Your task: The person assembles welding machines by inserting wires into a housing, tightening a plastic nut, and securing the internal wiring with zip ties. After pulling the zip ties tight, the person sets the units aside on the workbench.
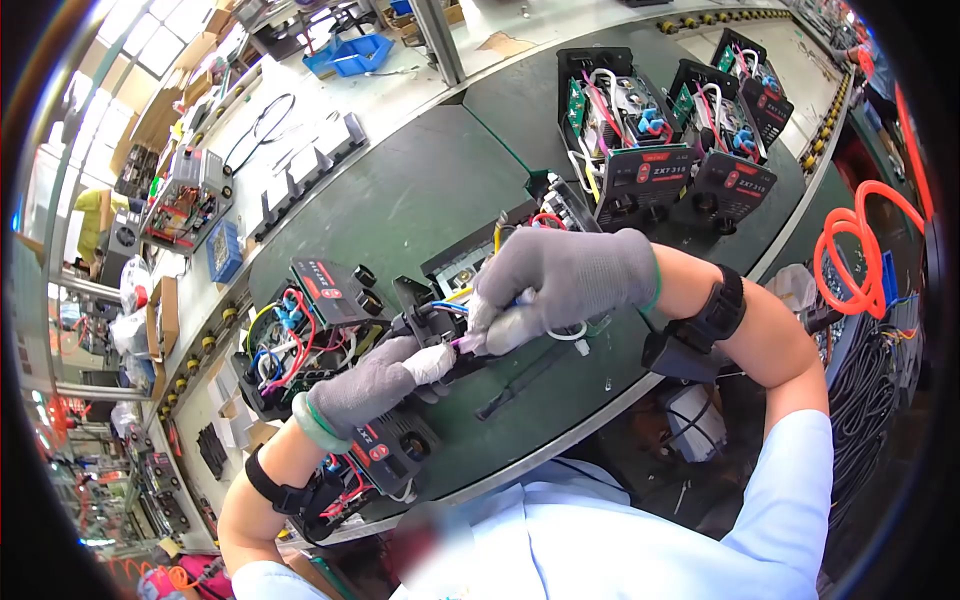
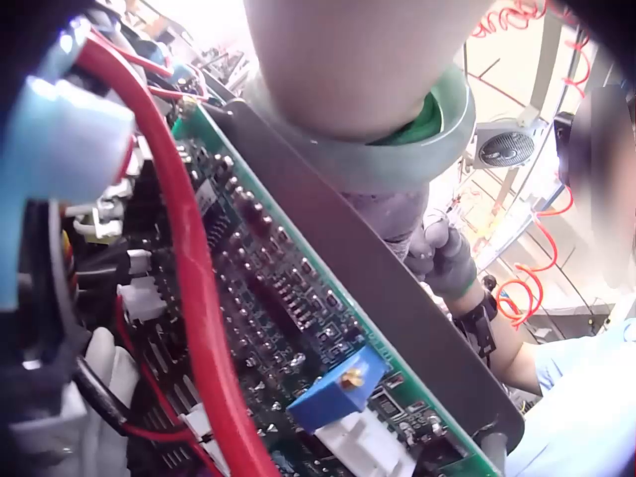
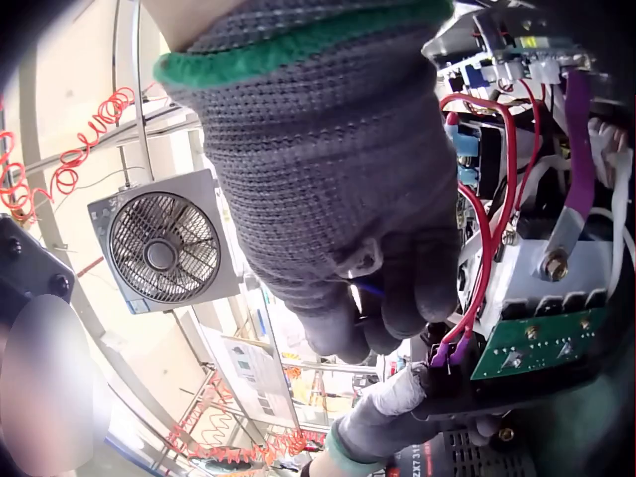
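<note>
Grey-gloved hands meet at a partly built unit's black panel (image 1: 432,322). The left hand (image 1: 375,385) grips the panel's near edge; in the right wrist view its whitish thumb (image 3: 399,394) lies beside purple terminals (image 3: 452,354) on red wires. The right hand (image 1: 565,280), just right of it, has curled fingers pinching a small purple-ended lead (image 1: 467,344); its tips are partly hidden. In the right wrist view, the right hand (image 3: 338,169) has a bit of blue wire (image 3: 368,288) between its fingers. A circuit board (image 2: 288,298) and thick red cable (image 2: 194,258) fill the left wrist view.
Units with wired boards stand at the back right (image 1: 645,180) and at the left (image 1: 330,290); another (image 1: 395,445) is below the left hand. The green mat (image 1: 370,190) covers the bench. A white connector (image 1: 582,347) hangs right of the hands. Coiled red hose (image 1: 850,260) hangs at the right.
</note>
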`<state>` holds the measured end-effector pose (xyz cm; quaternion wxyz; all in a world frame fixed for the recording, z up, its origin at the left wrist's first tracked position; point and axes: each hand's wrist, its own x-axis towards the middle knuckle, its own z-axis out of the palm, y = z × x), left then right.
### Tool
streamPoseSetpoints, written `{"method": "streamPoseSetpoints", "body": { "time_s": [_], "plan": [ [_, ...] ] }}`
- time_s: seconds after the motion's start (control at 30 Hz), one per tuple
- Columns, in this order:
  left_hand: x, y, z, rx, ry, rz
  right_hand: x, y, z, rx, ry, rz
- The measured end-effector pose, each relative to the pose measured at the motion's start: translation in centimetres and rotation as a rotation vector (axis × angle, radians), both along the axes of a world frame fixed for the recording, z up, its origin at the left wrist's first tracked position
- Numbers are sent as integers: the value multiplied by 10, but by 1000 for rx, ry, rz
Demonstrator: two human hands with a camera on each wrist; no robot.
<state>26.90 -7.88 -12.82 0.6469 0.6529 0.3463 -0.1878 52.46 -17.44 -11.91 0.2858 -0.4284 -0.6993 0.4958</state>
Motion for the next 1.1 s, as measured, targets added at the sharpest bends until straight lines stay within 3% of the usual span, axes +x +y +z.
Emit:
{"method": "streamPoseSetpoints", "body": {
  "time_s": [0.07, 0.13, 0.17, 0.23, 0.57, 0.87, 0.97, 1.1],
  "plan": [
    [-1, 2, 0, 0, -13, -15, -10, 4, 4, 127, -69, 8],
    [-3, -6, 4, 73, -59, 37, -27, 9, 13, 422, -803, -28],
    [-4, -5, 3, 70, -51, 28, -30, 9, 10, 415, -796, -36],
    [-7, -3, 1, 103, -60, 1, -33, 10, 5, 594, -1043, 136],
    [-6, -6, 1, -17, -68, 80, -37, 12, 7, 764, -1009, 178],
    [-12, 6, -3, -9, 25, -32, -28, 19, -6, 846, -854, 182],
    [-12, 5, -4, -22, 80, -1, -29, 19, -10, 857, -907, 158],
    [-11, 4, 0, -29, 59, -51, -32, 17, -1, 682, -940, 226]
  ]
}}
